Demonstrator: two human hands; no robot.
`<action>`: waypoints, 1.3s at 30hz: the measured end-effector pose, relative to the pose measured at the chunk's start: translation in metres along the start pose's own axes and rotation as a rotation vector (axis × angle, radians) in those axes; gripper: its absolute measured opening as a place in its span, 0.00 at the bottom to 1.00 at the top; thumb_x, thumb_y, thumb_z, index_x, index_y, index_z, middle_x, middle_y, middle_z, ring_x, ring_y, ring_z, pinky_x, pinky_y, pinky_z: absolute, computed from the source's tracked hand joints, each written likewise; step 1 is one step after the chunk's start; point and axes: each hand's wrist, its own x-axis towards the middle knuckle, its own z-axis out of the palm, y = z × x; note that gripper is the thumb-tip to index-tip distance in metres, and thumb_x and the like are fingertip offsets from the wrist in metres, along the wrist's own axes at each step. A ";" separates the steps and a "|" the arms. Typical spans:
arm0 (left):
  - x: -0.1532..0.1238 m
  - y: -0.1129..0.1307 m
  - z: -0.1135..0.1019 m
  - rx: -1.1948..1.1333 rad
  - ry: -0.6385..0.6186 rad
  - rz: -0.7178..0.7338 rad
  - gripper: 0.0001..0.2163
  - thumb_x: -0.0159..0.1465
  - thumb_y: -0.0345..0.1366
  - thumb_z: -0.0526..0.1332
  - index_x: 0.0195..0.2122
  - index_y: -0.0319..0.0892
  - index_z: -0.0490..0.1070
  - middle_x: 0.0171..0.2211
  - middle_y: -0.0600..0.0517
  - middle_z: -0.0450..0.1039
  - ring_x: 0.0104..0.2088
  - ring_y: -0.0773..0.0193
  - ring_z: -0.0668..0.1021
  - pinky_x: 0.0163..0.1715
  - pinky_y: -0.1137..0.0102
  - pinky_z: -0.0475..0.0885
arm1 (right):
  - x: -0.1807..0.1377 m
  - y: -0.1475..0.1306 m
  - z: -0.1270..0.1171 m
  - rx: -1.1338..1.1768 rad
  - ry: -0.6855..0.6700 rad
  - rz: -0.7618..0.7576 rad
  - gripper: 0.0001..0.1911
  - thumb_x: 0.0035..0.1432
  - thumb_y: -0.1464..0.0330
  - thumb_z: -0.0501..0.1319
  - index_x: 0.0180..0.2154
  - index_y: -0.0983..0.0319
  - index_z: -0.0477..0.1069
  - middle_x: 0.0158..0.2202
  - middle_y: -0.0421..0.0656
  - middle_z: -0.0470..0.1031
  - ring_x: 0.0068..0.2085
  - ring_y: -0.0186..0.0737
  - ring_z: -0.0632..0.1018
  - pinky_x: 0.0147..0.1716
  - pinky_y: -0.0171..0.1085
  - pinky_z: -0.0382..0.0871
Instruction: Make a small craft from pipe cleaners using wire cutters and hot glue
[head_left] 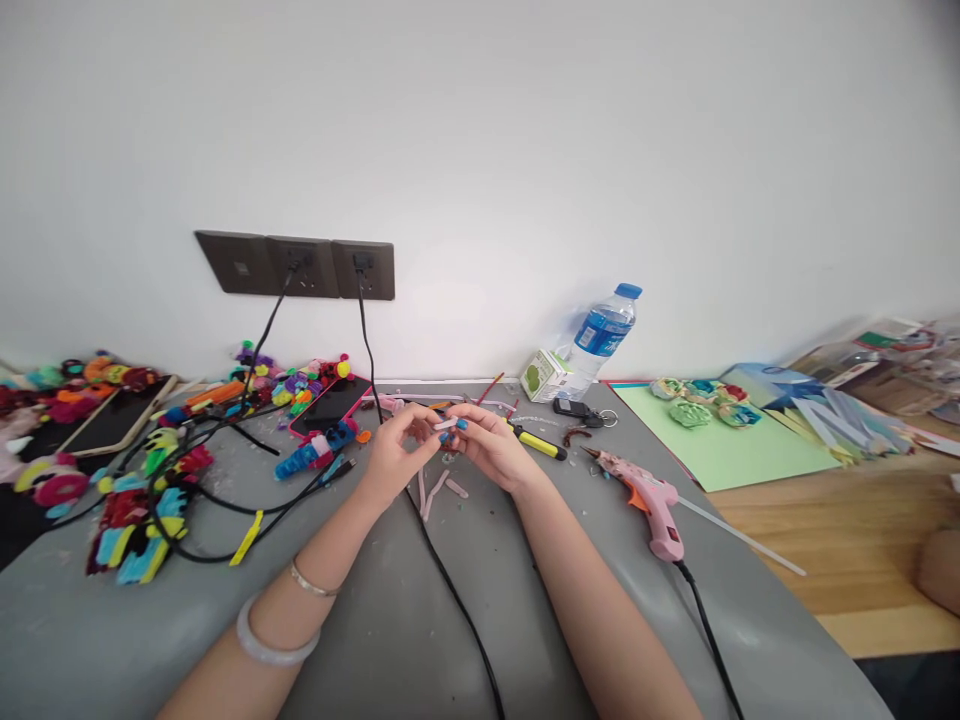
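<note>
Both hands are pinching one short, pale strip [447, 424] just above the smooth grey mat [465, 600], the left hand [391, 458] and right hand [493, 447] closing their fingertips on its ends. Three slim pink pieces [437, 490] are lying right beneath, and a thin black cable [450, 590] is running between the forearms. One pink plastic glue gun [654, 497] and one yellow cutter [538, 443] are sitting near the right hand, leaving bare mat toward the near edge.
</note>
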 end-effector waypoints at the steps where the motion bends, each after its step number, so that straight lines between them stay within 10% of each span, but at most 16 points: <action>1: 0.000 0.000 0.001 0.000 -0.003 -0.001 0.07 0.60 0.37 0.64 0.37 0.41 0.72 0.34 0.50 0.73 0.33 0.64 0.74 0.35 0.71 0.71 | 0.000 -0.001 0.000 -0.002 0.007 0.002 0.12 0.47 0.64 0.73 0.35 0.59 0.79 0.33 0.39 0.77 0.29 0.30 0.72 0.34 0.33 0.68; 11: 0.003 -0.009 0.004 -0.026 0.100 -0.067 0.05 0.60 0.37 0.63 0.33 0.41 0.73 0.33 0.50 0.74 0.33 0.63 0.75 0.34 0.71 0.71 | -0.004 -0.007 -0.009 -0.264 0.088 -0.096 0.16 0.50 0.63 0.70 0.42 0.59 0.77 0.34 0.39 0.75 0.31 0.31 0.72 0.34 0.34 0.67; 18: 0.004 -0.013 0.009 -0.097 0.133 -0.127 0.07 0.56 0.38 0.65 0.31 0.41 0.72 0.31 0.51 0.74 0.32 0.63 0.75 0.33 0.70 0.71 | -0.100 -0.071 -0.034 -0.746 0.707 -0.139 0.21 0.51 0.55 0.65 0.44 0.60 0.74 0.35 0.44 0.77 0.32 0.39 0.75 0.32 0.37 0.68; 23: 0.006 -0.018 0.010 -0.156 0.156 -0.153 0.07 0.54 0.37 0.66 0.30 0.41 0.71 0.30 0.52 0.73 0.32 0.64 0.75 0.32 0.71 0.71 | -0.182 -0.091 -0.095 -1.258 1.156 0.207 0.16 0.45 0.53 0.63 0.27 0.60 0.72 0.28 0.50 0.79 0.29 0.49 0.77 0.25 0.41 0.65; 30: 0.006 -0.019 0.014 -0.149 0.107 -0.150 0.07 0.53 0.37 0.65 0.30 0.40 0.71 0.31 0.51 0.73 0.33 0.64 0.75 0.32 0.72 0.70 | -0.188 -0.077 -0.114 -1.440 0.942 0.674 0.18 0.47 0.51 0.59 0.20 0.58 0.69 0.28 0.46 0.81 0.33 0.51 0.79 0.29 0.41 0.66; 34: 0.006 -0.020 0.014 -0.143 0.094 -0.166 0.06 0.54 0.36 0.64 0.31 0.40 0.71 0.31 0.51 0.73 0.33 0.65 0.74 0.32 0.72 0.70 | -0.184 -0.080 -0.107 -1.407 0.914 0.637 0.14 0.48 0.55 0.59 0.20 0.57 0.69 0.28 0.45 0.81 0.35 0.51 0.79 0.31 0.41 0.66; 39: 0.007 -0.024 0.011 -0.116 0.104 -0.190 0.05 0.53 0.33 0.63 0.31 0.39 0.71 0.32 0.51 0.73 0.32 0.65 0.75 0.32 0.72 0.69 | -0.192 -0.069 -0.094 -1.283 1.206 0.519 0.14 0.47 0.55 0.59 0.23 0.58 0.72 0.30 0.49 0.81 0.34 0.54 0.78 0.28 0.43 0.65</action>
